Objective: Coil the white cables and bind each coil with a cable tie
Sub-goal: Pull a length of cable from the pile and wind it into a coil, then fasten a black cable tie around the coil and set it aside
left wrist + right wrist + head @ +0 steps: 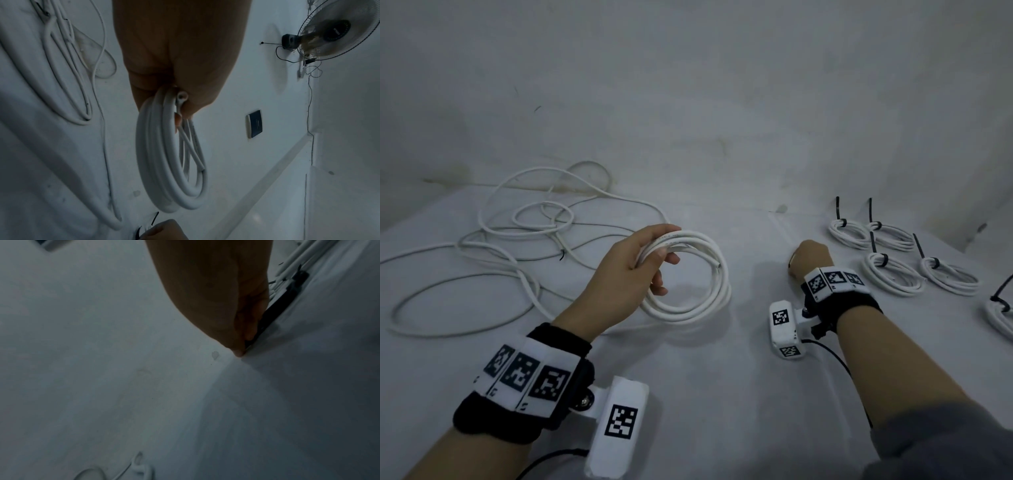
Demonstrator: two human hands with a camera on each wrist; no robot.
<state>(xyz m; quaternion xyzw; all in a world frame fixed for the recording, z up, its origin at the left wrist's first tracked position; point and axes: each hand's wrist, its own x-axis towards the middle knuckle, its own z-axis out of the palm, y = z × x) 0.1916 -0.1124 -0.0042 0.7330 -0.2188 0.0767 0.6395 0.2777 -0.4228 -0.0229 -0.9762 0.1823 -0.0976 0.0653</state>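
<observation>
Head view, left hand: the left hand (pixel 630 270) at frame centre has fingers and thumb curled round the upper left rim of the fresh coil (pixel 688 277), which hangs unbound above the tabletop (pixel 722 394).
Head view, right hand: the right hand (pixel 810 258) lies right of the coil, knuckles up, fingers bent down to the cloth and hidden.
Head view, surroundings: loose cables (pixel 517 240) sprawl at left; bound coils (pixel 893 253) with black ties sit at right.
Left wrist view: the coil (pixel 170 162) dangles from the fingers, its cut end by the thumb.
Right wrist view: the fingertips (pixel 244 337) pinch a black cable tie (pixel 273 313) lying flat, its long axis running toward upper right.
Judgement: the tie must travel left to the coil; the right hand is nearer it.
</observation>
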